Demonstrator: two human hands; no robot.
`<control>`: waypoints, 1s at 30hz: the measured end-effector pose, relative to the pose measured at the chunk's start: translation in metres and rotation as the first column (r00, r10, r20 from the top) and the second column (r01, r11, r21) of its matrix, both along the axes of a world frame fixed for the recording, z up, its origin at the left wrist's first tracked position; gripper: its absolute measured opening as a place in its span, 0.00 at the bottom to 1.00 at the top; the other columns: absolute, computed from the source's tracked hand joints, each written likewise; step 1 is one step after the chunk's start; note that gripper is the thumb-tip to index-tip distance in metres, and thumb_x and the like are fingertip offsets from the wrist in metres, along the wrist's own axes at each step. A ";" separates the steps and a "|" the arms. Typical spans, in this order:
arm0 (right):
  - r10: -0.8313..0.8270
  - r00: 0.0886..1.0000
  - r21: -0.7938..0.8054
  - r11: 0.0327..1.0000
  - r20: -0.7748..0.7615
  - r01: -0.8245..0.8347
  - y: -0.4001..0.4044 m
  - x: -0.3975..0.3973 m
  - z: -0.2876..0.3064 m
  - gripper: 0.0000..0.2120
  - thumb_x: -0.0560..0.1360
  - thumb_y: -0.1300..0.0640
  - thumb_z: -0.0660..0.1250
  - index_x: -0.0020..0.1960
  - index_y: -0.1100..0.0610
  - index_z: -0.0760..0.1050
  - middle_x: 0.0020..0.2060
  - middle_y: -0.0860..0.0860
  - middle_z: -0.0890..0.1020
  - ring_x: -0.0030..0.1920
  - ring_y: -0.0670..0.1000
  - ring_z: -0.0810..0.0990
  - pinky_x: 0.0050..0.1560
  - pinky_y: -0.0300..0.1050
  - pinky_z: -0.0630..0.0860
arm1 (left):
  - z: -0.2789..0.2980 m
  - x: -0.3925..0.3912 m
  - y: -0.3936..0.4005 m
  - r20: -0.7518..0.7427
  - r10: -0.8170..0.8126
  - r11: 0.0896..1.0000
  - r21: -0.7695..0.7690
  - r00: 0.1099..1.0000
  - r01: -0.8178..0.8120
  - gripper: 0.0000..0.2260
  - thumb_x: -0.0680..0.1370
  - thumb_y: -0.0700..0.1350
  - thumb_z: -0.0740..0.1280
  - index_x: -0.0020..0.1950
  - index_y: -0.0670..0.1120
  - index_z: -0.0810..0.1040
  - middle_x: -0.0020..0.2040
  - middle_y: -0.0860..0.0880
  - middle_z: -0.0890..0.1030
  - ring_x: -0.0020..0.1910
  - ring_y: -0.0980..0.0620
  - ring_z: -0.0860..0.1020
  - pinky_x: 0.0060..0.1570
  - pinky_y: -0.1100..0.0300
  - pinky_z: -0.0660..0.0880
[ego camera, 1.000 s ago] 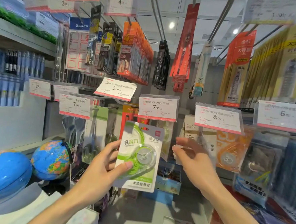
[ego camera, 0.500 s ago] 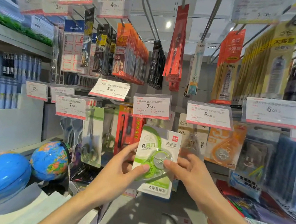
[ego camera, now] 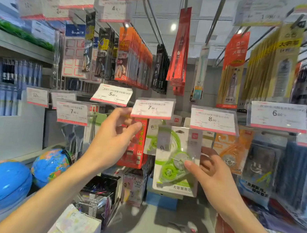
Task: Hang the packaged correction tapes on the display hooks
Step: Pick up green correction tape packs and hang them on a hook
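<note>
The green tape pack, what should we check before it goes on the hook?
1. Green tape pack held: ok, right hand pinches it.
2. Hang hole at the pack's top free: ok, uncovered.
3. Price tag lifted clear: ok, left hand touches its lower left edge.
4. Hook tip seen: cannot tell, hidden behind the tag.
5. Pack upright: ok, nearly straight.
6. Room on the hook: cannot tell.

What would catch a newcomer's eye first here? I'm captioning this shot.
The green correction tape pack at centre, pinched by the right hand. The left hand reaches to the 7.90 price tag above it. Two blue globes sit at lower left.
</note>
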State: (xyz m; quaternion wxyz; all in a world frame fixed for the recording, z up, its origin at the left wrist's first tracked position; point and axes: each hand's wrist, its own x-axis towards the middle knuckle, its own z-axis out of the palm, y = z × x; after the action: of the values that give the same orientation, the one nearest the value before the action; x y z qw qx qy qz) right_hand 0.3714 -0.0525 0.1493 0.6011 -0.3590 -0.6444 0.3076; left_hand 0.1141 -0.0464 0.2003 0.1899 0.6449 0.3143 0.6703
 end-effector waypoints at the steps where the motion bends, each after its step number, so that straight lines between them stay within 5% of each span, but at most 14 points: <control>1: -0.012 1.000 0.005 1.000 0.021 0.012 0.001 -0.003 0.001 0.15 0.74 0.49 0.76 0.48 0.39 0.68 0.35 0.16 0.76 0.41 0.17 0.75 0.35 0.17 0.70 | 0.003 -0.001 -0.001 0.015 -0.003 1.000 0.008 1.000 0.003 0.12 0.80 0.41 0.70 0.56 0.57 0.75 0.44 0.50 0.80 0.31 0.58 0.81 0.31 0.64 0.77; 6: -0.040 0.996 0.048 0.998 0.080 0.036 0.016 -0.024 0.013 0.11 0.75 0.45 0.75 0.54 0.37 0.75 0.50 0.35 0.87 0.49 0.31 0.84 0.47 0.33 0.78 | 0.009 -0.004 -0.005 0.024 -0.039 0.999 0.026 0.999 0.038 0.11 0.80 0.39 0.70 0.59 0.51 0.75 0.44 0.45 0.82 0.33 0.53 0.82 0.31 0.63 0.77; 13: 0.004 0.999 0.102 0.995 0.053 -0.010 0.024 -0.044 0.026 0.16 0.78 0.49 0.73 0.53 0.29 0.72 0.42 0.18 0.79 0.48 0.23 0.79 0.42 0.22 0.76 | 0.007 -0.004 -0.010 -0.018 -0.037 0.999 0.029 0.999 0.037 0.12 0.80 0.39 0.70 0.60 0.52 0.74 0.50 0.35 0.82 0.35 0.50 0.82 0.33 0.60 0.77; 17: -0.026 0.999 0.085 0.996 0.036 0.022 0.023 -0.050 0.028 0.22 0.78 0.44 0.72 0.43 0.14 0.71 0.41 0.22 0.82 0.45 0.31 0.84 0.47 0.41 0.83 | 0.003 -0.004 -0.011 -0.006 -0.034 0.999 0.002 0.999 0.034 0.17 0.80 0.39 0.70 0.68 0.45 0.72 0.51 0.37 0.83 0.35 0.52 0.82 0.33 0.60 0.78; 21: -0.034 0.999 0.143 0.989 0.000 0.034 0.035 -0.051 0.025 0.15 0.69 0.36 0.70 0.55 0.27 0.74 0.49 0.31 0.86 0.51 0.38 0.86 0.53 0.45 0.82 | 0.001 -0.003 -0.011 -0.001 -0.035 0.999 0.000 0.999 0.035 0.20 0.81 0.38 0.69 0.71 0.42 0.70 0.50 0.40 0.84 0.35 0.50 0.82 0.34 0.62 0.77; 24: -0.040 0.999 0.148 0.988 -0.003 0.040 0.042 -0.054 0.021 0.18 0.77 0.45 0.72 0.65 0.39 0.71 0.48 0.33 0.86 0.50 0.37 0.86 0.49 0.38 0.83 | -0.001 0.000 -0.012 0.013 -0.046 0.999 -0.002 0.999 0.046 0.20 0.81 0.38 0.69 0.72 0.45 0.70 0.48 0.41 0.84 0.35 0.52 0.82 0.34 0.62 0.78; 27: -0.021 1.000 0.136 0.991 -0.005 0.021 0.041 -0.055 0.020 0.18 0.79 0.51 0.72 0.59 0.34 0.68 0.44 0.26 0.84 0.47 0.32 0.84 0.40 0.27 0.79 | -0.003 0.002 -0.014 0.014 -0.060 0.998 0.014 0.998 0.060 0.18 0.81 0.37 0.69 0.68 0.52 0.73 0.43 0.49 0.84 0.34 0.52 0.82 0.33 0.61 0.78; 30: -0.041 0.999 0.118 0.992 -0.009 0.042 0.042 -0.056 0.024 0.16 0.79 0.51 0.72 0.61 0.35 0.70 0.43 0.31 0.86 0.46 0.38 0.86 0.41 0.34 0.82 | -0.004 0.004 -0.014 0.013 -0.054 0.998 0.023 0.998 0.054 0.18 0.81 0.37 0.68 0.62 0.59 0.73 0.41 0.52 0.84 0.34 0.53 0.82 0.33 0.60 0.79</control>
State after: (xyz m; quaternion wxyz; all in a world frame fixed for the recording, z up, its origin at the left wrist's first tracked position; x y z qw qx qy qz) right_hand 0.3150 -0.0105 0.1731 0.6297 -0.3353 -0.6517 0.2576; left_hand 0.1177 -0.0603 0.1964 0.2029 0.6507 0.2877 0.6727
